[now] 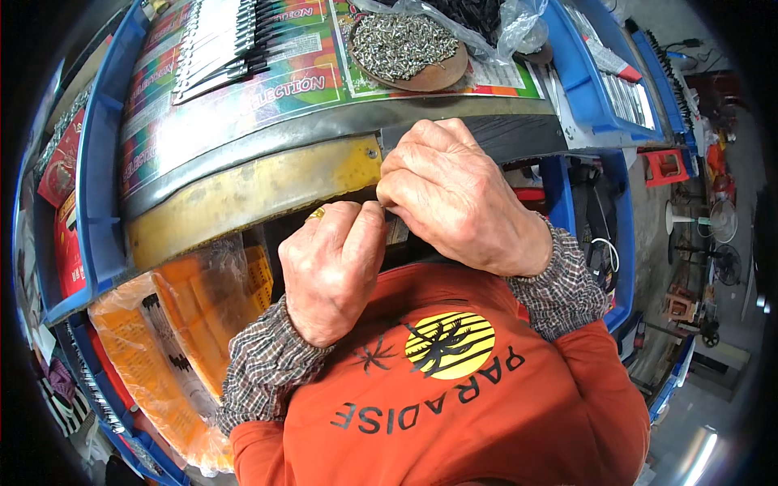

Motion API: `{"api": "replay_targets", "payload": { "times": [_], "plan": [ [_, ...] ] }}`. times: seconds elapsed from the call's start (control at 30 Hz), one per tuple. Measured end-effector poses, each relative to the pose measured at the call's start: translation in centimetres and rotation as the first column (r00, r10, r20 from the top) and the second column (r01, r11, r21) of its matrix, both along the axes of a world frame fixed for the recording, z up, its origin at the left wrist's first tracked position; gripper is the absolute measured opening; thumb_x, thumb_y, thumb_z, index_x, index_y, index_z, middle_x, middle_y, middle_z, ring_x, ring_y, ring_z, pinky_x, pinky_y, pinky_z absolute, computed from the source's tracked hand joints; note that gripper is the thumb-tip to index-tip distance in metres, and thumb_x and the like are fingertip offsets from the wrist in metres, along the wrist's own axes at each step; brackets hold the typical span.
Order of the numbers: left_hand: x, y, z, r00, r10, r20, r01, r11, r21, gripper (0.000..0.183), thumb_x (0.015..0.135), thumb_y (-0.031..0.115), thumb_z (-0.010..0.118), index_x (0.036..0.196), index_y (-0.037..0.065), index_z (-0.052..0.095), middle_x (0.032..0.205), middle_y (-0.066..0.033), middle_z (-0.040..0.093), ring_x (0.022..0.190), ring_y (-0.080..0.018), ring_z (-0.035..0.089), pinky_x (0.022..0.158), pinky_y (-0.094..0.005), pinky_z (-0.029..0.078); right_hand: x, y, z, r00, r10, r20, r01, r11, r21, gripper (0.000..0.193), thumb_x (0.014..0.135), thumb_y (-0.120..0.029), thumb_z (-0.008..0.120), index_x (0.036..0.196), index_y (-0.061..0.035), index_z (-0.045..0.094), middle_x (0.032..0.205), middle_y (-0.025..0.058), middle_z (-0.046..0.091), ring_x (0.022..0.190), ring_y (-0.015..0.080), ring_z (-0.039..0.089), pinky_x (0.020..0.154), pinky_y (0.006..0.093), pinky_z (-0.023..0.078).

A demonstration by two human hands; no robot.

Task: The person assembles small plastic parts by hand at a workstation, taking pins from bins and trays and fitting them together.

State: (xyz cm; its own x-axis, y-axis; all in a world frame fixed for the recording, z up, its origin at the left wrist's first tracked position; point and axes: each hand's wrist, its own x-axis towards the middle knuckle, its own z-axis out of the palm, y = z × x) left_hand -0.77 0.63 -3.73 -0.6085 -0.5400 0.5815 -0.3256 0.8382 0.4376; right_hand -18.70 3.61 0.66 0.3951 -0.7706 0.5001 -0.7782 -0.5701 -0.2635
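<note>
My left hand, with a gold-coloured ring, is closed in a pinch just below the front edge of the workbench. Close against it, my right hand is also closed, its bent fingers at the bench's dark edge strip. Fingertips of both hands nearly meet; whatever lies between them is hidden or too small to name. Beyond my right hand, a pile of small metal pins or rivets fills a shallow brown dish. Farther left on the bench lies a row of thin metal pieces with black ends.
Blue crates flank the bench at left and right; the right one holds metal strips. Clear plastic bags lie behind the dish. Below the bench at left stands a plastic-lined orange basket. A red stool stands right.
</note>
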Motion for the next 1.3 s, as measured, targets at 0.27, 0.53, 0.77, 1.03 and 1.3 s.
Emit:
{"api": "replay_targets", "payload": {
  "times": [0.27, 0.53, 0.77, 1.03, 1.3],
  "plan": [
    [0.1, 0.8, 0.3, 0.999, -0.031, -0.040, 0.035, 0.995, 0.090, 0.023, 0.068, 0.000, 0.069, 0.090, 0.003, 0.060, 0.071, -0.0079, 0.052, 0.059, -0.0243, 0.056, 0.051, -0.0338, 0.046, -0.4, 0.4, -0.5, 0.955, 0.113, 0.275, -0.168, 0.968, 0.185, 0.022, 0.066, 0.001, 0.071, 0.083, -0.0023, 0.058, 0.082, 0.0082, 0.057, 0.079, 0.0269, 0.057, 0.071, 0.0365, 0.046],
    [0.7, 1.0, 1.5, 0.997, -0.014, -0.070, 0.036, 0.946, 0.323, 0.023, 0.070, -0.001, 0.072, 0.089, 0.004, 0.061, 0.069, -0.0098, 0.054, 0.060, -0.0281, 0.056, 0.053, -0.0362, 0.046, -0.8, 1.7, -0.7, 0.913, 0.021, 0.408, -0.124, 0.966, 0.228, 0.016, 0.072, 0.000, 0.066, 0.084, -0.0022, 0.056, 0.082, 0.0087, 0.057, 0.078, 0.0279, 0.054, 0.071, 0.0379, 0.046],
    [0.8, 1.0, 2.0, 0.998, -0.004, -0.058, 0.024, 0.941, 0.338, 0.015, 0.076, -0.002, 0.072, 0.088, 0.001, 0.063, 0.071, -0.0092, 0.058, 0.056, -0.0199, 0.056, 0.050, -0.0299, 0.044, -0.4, 2.0, -1.1, 0.921, 0.001, 0.390, -0.077, 0.981, 0.179, 0.017, 0.072, 0.002, 0.066, 0.084, -0.0025, 0.056, 0.082, 0.0086, 0.057, 0.079, 0.0282, 0.055, 0.072, 0.0376, 0.046],
    [0.6, 1.0, 1.4, 0.999, -0.006, -0.037, 0.013, 0.979, 0.204, 0.023, 0.071, 0.000, 0.070, 0.091, 0.004, 0.060, 0.072, -0.0091, 0.054, 0.062, -0.0274, 0.057, 0.053, -0.0356, 0.048, 0.3, 2.4, -1.3, 0.977, 0.005, 0.213, -0.008, 1.000, 0.013, 0.027, 0.065, 0.005, 0.071, 0.087, -0.0014, 0.057, 0.090, 0.0115, 0.059, 0.082, 0.0290, 0.059, 0.073, 0.0384, 0.049],
    [0.5, 0.9, 0.6, 1.000, -0.006, -0.030, 0.009, 0.993, 0.119, 0.024, 0.070, 0.001, 0.070, 0.091, 0.003, 0.060, 0.071, -0.0087, 0.054, 0.061, -0.0264, 0.056, 0.052, -0.0356, 0.047, 0.6, 3.0, -2.7, 0.993, 0.013, 0.122, 0.003, 0.992, -0.129, 0.023, 0.069, -0.005, 0.065, 0.090, 0.0026, 0.062, 0.093, 0.0124, 0.061, 0.089, 0.0282, 0.060, 0.074, 0.0379, 0.051]
  ]
}}
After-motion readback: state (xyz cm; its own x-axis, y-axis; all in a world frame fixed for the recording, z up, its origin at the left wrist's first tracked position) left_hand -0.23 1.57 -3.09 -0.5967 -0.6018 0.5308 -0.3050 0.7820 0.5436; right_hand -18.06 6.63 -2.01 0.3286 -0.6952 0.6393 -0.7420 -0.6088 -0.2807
